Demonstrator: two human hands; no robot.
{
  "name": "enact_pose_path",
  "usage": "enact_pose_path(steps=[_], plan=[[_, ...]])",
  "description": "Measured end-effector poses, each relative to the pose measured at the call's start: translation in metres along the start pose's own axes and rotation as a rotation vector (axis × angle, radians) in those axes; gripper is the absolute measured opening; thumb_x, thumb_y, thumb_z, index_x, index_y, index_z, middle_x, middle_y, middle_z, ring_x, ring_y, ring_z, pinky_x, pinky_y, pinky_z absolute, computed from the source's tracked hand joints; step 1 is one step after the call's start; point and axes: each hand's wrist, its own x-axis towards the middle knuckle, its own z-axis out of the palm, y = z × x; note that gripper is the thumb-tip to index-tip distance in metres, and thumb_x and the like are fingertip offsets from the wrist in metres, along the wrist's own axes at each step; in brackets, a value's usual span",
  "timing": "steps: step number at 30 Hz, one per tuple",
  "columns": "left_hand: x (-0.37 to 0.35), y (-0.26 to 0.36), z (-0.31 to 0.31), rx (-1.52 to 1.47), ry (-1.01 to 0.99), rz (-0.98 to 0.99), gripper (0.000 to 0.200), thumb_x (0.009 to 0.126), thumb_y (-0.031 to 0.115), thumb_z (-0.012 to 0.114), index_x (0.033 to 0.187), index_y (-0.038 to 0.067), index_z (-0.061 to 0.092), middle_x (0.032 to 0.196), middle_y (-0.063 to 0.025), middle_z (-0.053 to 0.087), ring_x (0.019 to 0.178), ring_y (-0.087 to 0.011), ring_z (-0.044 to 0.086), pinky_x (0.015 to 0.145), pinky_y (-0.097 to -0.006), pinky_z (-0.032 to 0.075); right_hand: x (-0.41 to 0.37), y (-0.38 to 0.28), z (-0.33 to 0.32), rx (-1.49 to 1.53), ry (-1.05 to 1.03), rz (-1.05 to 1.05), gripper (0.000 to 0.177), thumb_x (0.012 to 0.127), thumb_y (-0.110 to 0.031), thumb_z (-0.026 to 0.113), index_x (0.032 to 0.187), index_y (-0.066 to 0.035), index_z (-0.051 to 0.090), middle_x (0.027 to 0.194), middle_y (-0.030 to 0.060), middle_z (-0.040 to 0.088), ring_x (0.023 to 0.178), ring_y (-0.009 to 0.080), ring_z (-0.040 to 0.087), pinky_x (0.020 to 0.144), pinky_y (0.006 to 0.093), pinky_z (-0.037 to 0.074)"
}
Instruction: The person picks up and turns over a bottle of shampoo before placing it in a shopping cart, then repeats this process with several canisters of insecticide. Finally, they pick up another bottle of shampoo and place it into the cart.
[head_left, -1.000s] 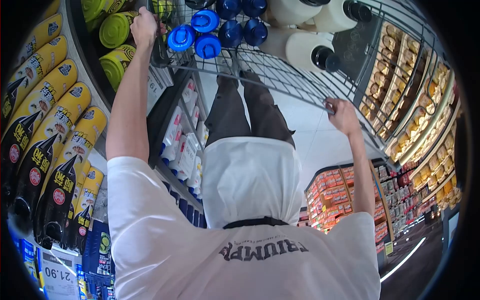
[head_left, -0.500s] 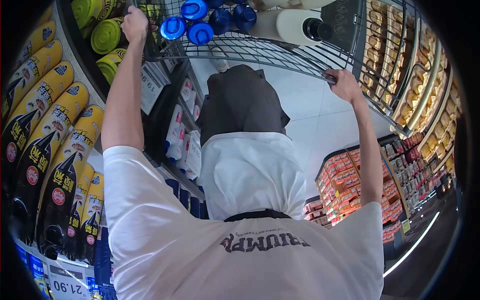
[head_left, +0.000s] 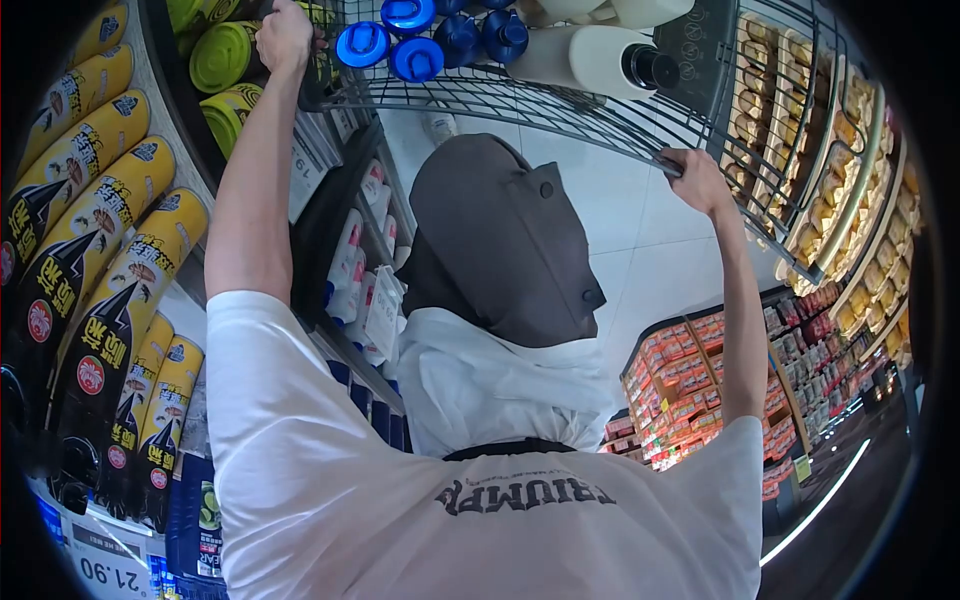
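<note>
We count three bright-blue caps (head_left: 416, 60), one wire cart (head_left: 600, 128), two hands (head_left: 700, 182). We tally at least two lime-green lids (head_left: 220, 57).

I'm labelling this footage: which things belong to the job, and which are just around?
Seemingly in use:
wire cart
right hand, gripping its rim
left hand, by its corner
blue-capped bottles and pale bottles inside

Just around:
yellow-and-black cans
green-lidded cans
price tag
</note>
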Motion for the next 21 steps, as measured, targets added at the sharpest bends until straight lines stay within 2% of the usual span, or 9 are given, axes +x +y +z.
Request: enact_pose_path(steps=[11, 14, 21], plan=[[0.012, -0.002, 0.000, 0.082, 0.010, 0.007, 0.063, 0.098, 0.037, 0.026, 0.087, -0.005, 0.071, 0.074, -0.0158, 0.074, 0.065, -0.0271, 0.075, 0.070, -0.0359, 0.059, -0.004, -0.005, 0.000, -0.019, 0.014, -0.017, 0.037, 0.076, -0.008, 0.056, 0.107, -0.010, 0.076, 0.093, 0.0228, 0.071, 0.092, 0.0416, 0.068, 0.089, 0.0456, 0.054], [0.002, 0.008, -0.001, 0.102, 0.038, -0.036, 0.072, 0.096, 0.038, 0.021, 0.075, -0.003, 0.076, 0.064, -0.0118, 0.073, 0.077, -0.0289, 0.075, 0.092, -0.0373, 0.053, -0.001, -0.006, -0.003, -0.005, -0.007, 0.005, 0.037, 0.075, -0.008, 0.056, 0.106, -0.009, 0.075, 0.091, 0.0230, 0.071, 0.091, 0.0414, 0.068, 0.089, 0.0456, 0.053], [0.007, 0.004, 0.000, 0.072, 0.041, -0.033, 0.072, 0.096, 0.037, 0.021, 0.072, -0.004, 0.075, 0.063, -0.0127, 0.072, 0.078, -0.0299, 0.075, 0.090, -0.0361, 0.054, -0.001, -0.008, -0.009, 0.009, 0.018, -0.006, 0.035, 0.076, -0.007, 0.056, 0.105, -0.009, 0.075, 0.091, 0.0227, 0.071, 0.092, 0.0406, 0.068, 0.090, 0.0460, 0.053]])
